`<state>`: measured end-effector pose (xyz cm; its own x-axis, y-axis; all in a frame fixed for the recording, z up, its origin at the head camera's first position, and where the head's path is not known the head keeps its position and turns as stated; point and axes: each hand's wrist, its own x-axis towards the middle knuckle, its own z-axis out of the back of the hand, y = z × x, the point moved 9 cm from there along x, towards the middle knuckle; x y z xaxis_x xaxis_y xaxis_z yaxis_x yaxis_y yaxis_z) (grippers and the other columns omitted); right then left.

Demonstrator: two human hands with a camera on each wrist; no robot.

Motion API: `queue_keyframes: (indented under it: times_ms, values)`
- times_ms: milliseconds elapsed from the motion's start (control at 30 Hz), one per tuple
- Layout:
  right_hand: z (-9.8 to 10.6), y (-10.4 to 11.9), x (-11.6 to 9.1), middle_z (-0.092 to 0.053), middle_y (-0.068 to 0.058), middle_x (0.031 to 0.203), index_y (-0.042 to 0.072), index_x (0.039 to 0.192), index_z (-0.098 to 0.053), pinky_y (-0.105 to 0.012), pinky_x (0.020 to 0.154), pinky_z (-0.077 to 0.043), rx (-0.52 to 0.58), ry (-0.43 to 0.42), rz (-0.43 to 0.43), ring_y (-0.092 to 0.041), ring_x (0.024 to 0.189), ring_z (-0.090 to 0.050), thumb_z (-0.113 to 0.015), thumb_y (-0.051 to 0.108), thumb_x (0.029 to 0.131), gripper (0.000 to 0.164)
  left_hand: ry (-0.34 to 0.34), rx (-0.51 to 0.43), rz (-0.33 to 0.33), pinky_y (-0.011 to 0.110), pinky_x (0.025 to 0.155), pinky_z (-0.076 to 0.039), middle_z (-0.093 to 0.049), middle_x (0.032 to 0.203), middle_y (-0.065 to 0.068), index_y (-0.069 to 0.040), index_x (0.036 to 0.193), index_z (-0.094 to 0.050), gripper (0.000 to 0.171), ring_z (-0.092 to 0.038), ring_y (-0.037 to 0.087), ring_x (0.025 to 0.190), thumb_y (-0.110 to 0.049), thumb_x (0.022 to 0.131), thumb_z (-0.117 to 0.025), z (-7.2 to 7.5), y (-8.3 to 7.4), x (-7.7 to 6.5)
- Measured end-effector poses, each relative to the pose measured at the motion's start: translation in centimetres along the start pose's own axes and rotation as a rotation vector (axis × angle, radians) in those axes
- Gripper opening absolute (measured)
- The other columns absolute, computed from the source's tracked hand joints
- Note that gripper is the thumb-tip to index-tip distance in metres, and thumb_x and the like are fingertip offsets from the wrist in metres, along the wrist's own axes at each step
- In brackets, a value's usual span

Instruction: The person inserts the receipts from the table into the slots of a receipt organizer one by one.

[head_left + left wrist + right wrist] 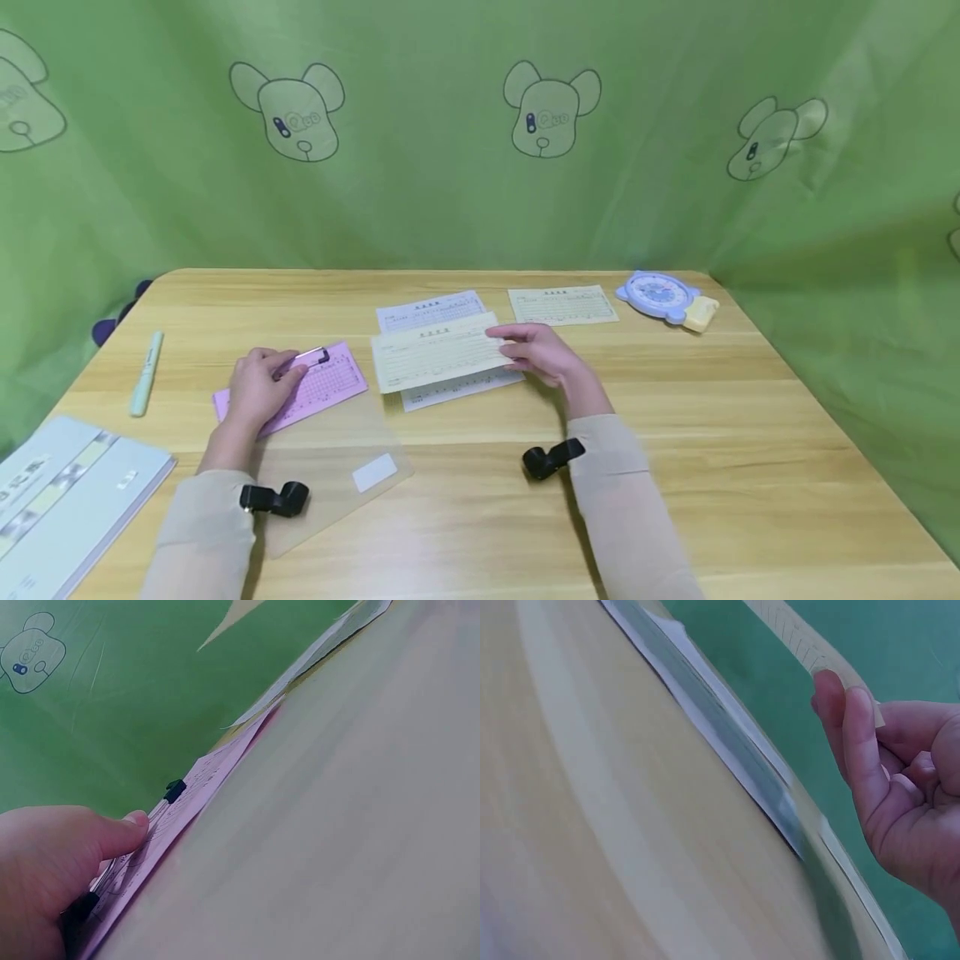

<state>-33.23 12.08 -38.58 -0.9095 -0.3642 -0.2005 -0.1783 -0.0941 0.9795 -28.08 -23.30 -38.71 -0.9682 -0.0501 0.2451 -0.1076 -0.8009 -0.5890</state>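
Observation:
My left hand (258, 383) is at a metal clip (307, 360) with black ends that lies across a pink printed form (330, 385). In the left wrist view the thumb bends over the clip, while the other fingers are mostly hidden. Under the pink form, a translucent sheet or board (322, 483) with a white label reaches toward me. My right hand (542, 354) pinches the right end of a pale yellow printed form (438, 354), raised off the table. Beneath it, partly covered, lie a bluish-white form (431, 312) and another whitish form (461, 388).
Another pale yellow form (564, 307) lies at the back. To its right are a blue animal-shaped clock-like disc (660, 295) and a small cream block (701, 314). A mint-green pen (146, 375) and a pale blue book or binder (82, 500) lie at left. Green curtain (435, 208) surrounds the table.

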Motion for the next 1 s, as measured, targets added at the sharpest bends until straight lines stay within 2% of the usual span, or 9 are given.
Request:
queue_keyframes:
  times_ms: [333, 600, 767, 1000]
  values:
    - [-6.1, -0.7, 1.4, -0.039, -0.010, 0.128, 0.003, 0.117, -0.053, -0.030, 0.062, -0.049, -0.052, 0.120, -0.026, -0.015, 0.058, -0.054, -0.051, -0.009, 0.079, 0.040, 0.006, 0.003, 0.010, 0.048, 0.077, -0.029, -0.046, 0.103, 0.023, 0.004, 0.111, -0.054, 0.037, -0.038, 0.037, 0.093, -0.020, 0.084, -0.055, -0.2, 0.1, 0.2]
    - [-9.9, -1.3, 2.0, -0.040, -0.009, 0.125, 0.005, 0.112, -0.057, -0.029, 0.058, -0.049, -0.116, 0.166, -0.031, -0.015, 0.054, -0.054, -0.050, -0.011, 0.077, 0.039, 0.013, 0.008, 0.029, 0.049, 0.078, -0.029, -0.045, 0.104, 0.024, 0.005, 0.112, -0.053, 0.037, -0.038, 0.039, 0.095, -0.021, 0.085, -0.054, 0.2, 0.2, -0.1]
    - [-11.4, -1.4, 2.1, -0.046, -0.008, 0.117, 0.003, 0.108, -0.059, -0.028, 0.057, -0.049, -0.132, 0.154, -0.017, -0.016, 0.057, -0.055, -0.050, -0.012, 0.077, 0.036, 0.012, 0.010, 0.031, 0.050, 0.079, -0.028, -0.046, 0.104, 0.025, 0.004, 0.112, -0.053, 0.038, -0.038, 0.040, 0.095, -0.021, 0.084, -0.055, 0.3, 0.1, -0.1]
    - [-12.8, -1.7, 2.3, -0.056, -0.008, 0.100, 0.001, 0.100, -0.062, -0.026, 0.056, -0.049, -0.126, 0.079, -0.026, -0.014, 0.057, -0.055, -0.054, -0.009, 0.077, 0.026, 0.014, 0.038, 0.041, 0.048, 0.076, -0.030, -0.046, 0.104, 0.024, 0.004, 0.113, -0.053, 0.038, -0.038, 0.038, 0.093, -0.021, 0.084, -0.055, 0.0, 0.0, -0.1]
